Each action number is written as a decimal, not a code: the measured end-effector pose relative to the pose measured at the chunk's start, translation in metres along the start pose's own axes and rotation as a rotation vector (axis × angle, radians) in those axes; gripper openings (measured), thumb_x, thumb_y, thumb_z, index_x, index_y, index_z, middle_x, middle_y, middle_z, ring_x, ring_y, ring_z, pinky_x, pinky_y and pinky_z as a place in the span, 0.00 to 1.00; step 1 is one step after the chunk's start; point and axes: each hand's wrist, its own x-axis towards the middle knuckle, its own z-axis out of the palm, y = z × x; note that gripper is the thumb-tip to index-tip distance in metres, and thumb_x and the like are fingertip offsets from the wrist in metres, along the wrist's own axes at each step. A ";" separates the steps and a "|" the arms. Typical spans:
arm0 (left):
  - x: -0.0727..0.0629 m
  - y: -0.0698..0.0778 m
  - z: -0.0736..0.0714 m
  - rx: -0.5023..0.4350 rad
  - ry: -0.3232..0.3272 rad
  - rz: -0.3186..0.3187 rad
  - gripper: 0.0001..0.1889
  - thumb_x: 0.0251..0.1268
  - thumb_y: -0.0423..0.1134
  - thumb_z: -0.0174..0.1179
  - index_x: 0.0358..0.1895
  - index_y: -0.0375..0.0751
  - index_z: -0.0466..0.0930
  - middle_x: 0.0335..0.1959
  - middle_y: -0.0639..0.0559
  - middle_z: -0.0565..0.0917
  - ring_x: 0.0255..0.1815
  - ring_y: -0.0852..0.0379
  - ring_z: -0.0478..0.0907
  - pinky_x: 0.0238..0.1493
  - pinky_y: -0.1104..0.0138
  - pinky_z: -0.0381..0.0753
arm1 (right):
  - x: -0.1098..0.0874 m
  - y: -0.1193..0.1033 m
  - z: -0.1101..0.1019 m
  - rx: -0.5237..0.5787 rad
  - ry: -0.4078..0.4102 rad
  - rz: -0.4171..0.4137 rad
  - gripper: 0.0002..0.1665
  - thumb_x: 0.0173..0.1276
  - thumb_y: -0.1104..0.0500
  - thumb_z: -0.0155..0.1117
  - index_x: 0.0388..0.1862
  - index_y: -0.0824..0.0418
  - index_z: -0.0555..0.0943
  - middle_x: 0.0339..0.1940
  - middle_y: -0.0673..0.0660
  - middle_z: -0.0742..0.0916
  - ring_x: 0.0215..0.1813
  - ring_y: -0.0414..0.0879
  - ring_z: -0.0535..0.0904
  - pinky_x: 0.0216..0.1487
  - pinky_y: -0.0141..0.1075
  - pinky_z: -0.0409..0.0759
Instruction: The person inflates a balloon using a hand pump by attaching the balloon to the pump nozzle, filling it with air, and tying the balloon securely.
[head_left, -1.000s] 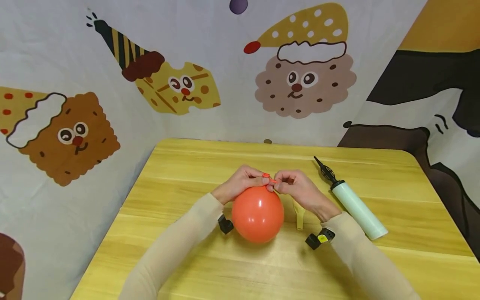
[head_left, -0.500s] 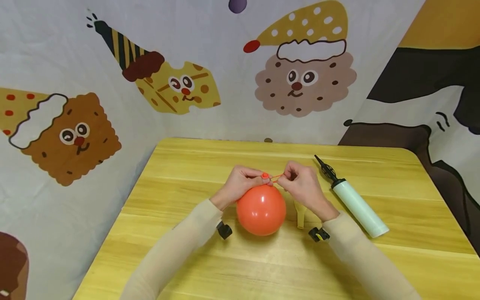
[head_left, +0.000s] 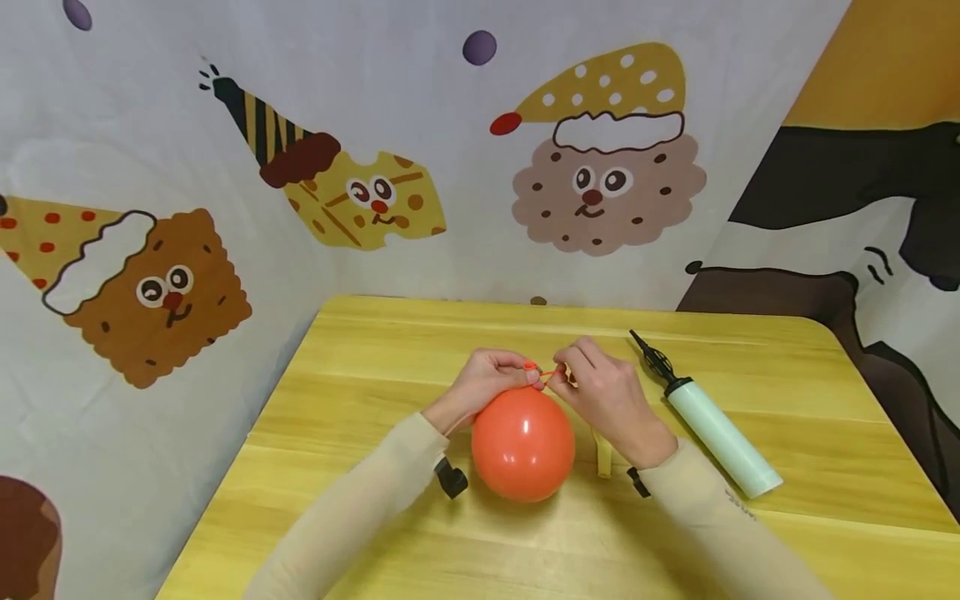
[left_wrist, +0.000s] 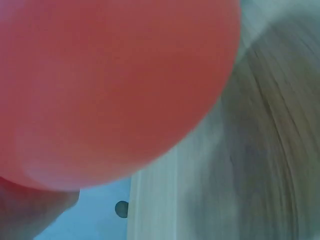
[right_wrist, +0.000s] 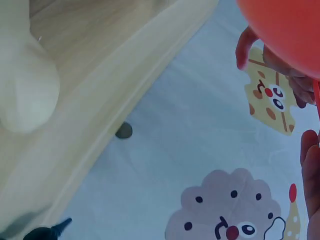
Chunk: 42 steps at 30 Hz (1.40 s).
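Wooden table [head_left: 435,546]; orange balloon [head_left: 523,447] below hands [head_left: 486,382] [head_left: 609,398], neck [head_left: 530,367] pinched.

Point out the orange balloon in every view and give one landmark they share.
Head: orange balloon, lower middle.
Left wrist: orange balloon fills the upper left, cut off by the frame.
Right wrist: orange balloon, top right corner, partly cut off.
Shared landmark: wooden table.

A yellowish wood-grain table [head_left: 465,537] stands before pale, cartoon-printed walls [head_left: 476,175], seemingly of cloth.
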 end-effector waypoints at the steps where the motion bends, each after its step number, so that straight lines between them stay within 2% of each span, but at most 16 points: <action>1: -0.001 0.000 0.000 -0.003 -0.007 -0.015 0.06 0.68 0.34 0.70 0.44 0.36 0.85 0.37 0.44 0.91 0.41 0.51 0.90 0.49 0.55 0.88 | 0.000 -0.001 0.000 0.002 0.001 -0.005 0.05 0.57 0.70 0.66 0.34 0.66 0.80 0.31 0.57 0.81 0.24 0.43 0.81 0.18 0.31 0.79; 5: -0.003 -0.001 0.000 -0.003 -0.026 -0.035 0.06 0.68 0.34 0.69 0.40 0.39 0.81 0.34 0.46 0.91 0.39 0.53 0.90 0.47 0.56 0.89 | 0.001 -0.004 0.002 0.026 -0.010 0.004 0.12 0.51 0.72 0.70 0.33 0.65 0.78 0.31 0.56 0.79 0.24 0.42 0.80 0.19 0.29 0.78; 8: -0.003 -0.003 -0.001 0.033 -0.028 -0.017 0.08 0.68 0.35 0.70 0.44 0.35 0.87 0.35 0.47 0.91 0.39 0.55 0.89 0.47 0.57 0.88 | -0.001 -0.004 0.002 0.050 -0.038 0.042 0.13 0.51 0.71 0.72 0.34 0.65 0.78 0.31 0.56 0.79 0.24 0.42 0.79 0.18 0.28 0.77; 11: -0.003 -0.003 -0.003 0.103 -0.060 0.013 0.11 0.69 0.37 0.70 0.48 0.34 0.89 0.36 0.46 0.91 0.40 0.54 0.90 0.48 0.58 0.88 | -0.002 -0.005 0.002 0.089 -0.094 0.113 0.14 0.53 0.69 0.74 0.36 0.65 0.78 0.32 0.56 0.79 0.25 0.42 0.78 0.19 0.27 0.75; 14: -0.005 -0.001 -0.006 0.194 -0.155 0.050 0.11 0.71 0.36 0.67 0.51 0.34 0.85 0.37 0.44 0.91 0.41 0.51 0.90 0.48 0.57 0.88 | -0.002 -0.006 0.001 0.151 -0.188 0.227 0.16 0.54 0.65 0.77 0.37 0.63 0.78 0.33 0.55 0.79 0.27 0.42 0.77 0.21 0.27 0.75; 17: -0.007 0.002 -0.009 0.272 -0.278 0.101 0.13 0.74 0.34 0.63 0.56 0.35 0.75 0.38 0.44 0.91 0.42 0.50 0.89 0.48 0.55 0.88 | -0.001 -0.005 0.000 0.239 -0.308 0.360 0.17 0.55 0.62 0.78 0.38 0.61 0.78 0.35 0.54 0.79 0.29 0.42 0.78 0.25 0.29 0.78; 20: -0.009 0.004 -0.011 0.305 -0.391 0.142 0.15 0.77 0.33 0.59 0.59 0.36 0.69 0.37 0.46 0.89 0.43 0.52 0.87 0.51 0.57 0.86 | 0.001 -0.005 0.000 0.330 -0.411 0.466 0.17 0.56 0.59 0.79 0.39 0.60 0.80 0.37 0.53 0.80 0.32 0.41 0.78 0.28 0.31 0.80; 24: -0.012 0.004 -0.012 0.287 -0.496 0.157 0.14 0.80 0.35 0.55 0.61 0.38 0.67 0.35 0.50 0.87 0.44 0.53 0.84 0.55 0.57 0.83 | 0.002 -0.004 0.001 0.409 -0.463 0.527 0.16 0.56 0.58 0.78 0.39 0.59 0.80 0.37 0.53 0.80 0.33 0.41 0.78 0.30 0.33 0.82; 27: -0.015 0.004 -0.014 0.280 -0.535 0.145 0.16 0.78 0.39 0.56 0.62 0.43 0.68 0.37 0.51 0.85 0.47 0.54 0.82 0.54 0.57 0.84 | 0.003 -0.003 0.002 0.445 -0.472 0.545 0.15 0.55 0.59 0.78 0.38 0.57 0.80 0.36 0.54 0.81 0.33 0.41 0.78 0.31 0.34 0.82; 30: -0.017 0.002 -0.014 0.306 -0.532 0.160 0.20 0.74 0.41 0.60 0.63 0.46 0.69 0.41 0.50 0.85 0.53 0.54 0.79 0.53 0.57 0.84 | 0.002 -0.003 0.003 0.465 -0.477 0.564 0.15 0.54 0.60 0.77 0.38 0.55 0.80 0.37 0.56 0.82 0.34 0.42 0.78 0.32 0.35 0.82; 32: -0.017 0.001 -0.014 0.319 -0.505 0.183 0.22 0.73 0.40 0.62 0.66 0.46 0.70 0.42 0.50 0.85 0.52 0.54 0.80 0.51 0.57 0.86 | 0.001 -0.004 0.004 0.466 -0.471 0.573 0.14 0.54 0.61 0.75 0.38 0.55 0.80 0.36 0.55 0.82 0.34 0.43 0.78 0.32 0.35 0.82; 37: -0.013 -0.001 -0.011 0.313 -0.388 0.256 0.20 0.78 0.34 0.57 0.69 0.41 0.75 0.37 0.48 0.86 0.44 0.51 0.83 0.54 0.57 0.85 | 0.000 -0.007 0.003 0.455 -0.421 0.565 0.11 0.54 0.65 0.70 0.37 0.56 0.82 0.36 0.50 0.82 0.35 0.42 0.80 0.33 0.35 0.83; 42: -0.010 -0.003 -0.010 0.313 -0.252 0.293 0.14 0.79 0.33 0.56 0.62 0.40 0.81 0.38 0.47 0.89 0.46 0.54 0.85 0.57 0.56 0.83 | 0.001 -0.014 0.004 0.425 -0.357 0.585 0.09 0.58 0.64 0.76 0.32 0.58 0.82 0.32 0.50 0.83 0.32 0.42 0.81 0.32 0.34 0.83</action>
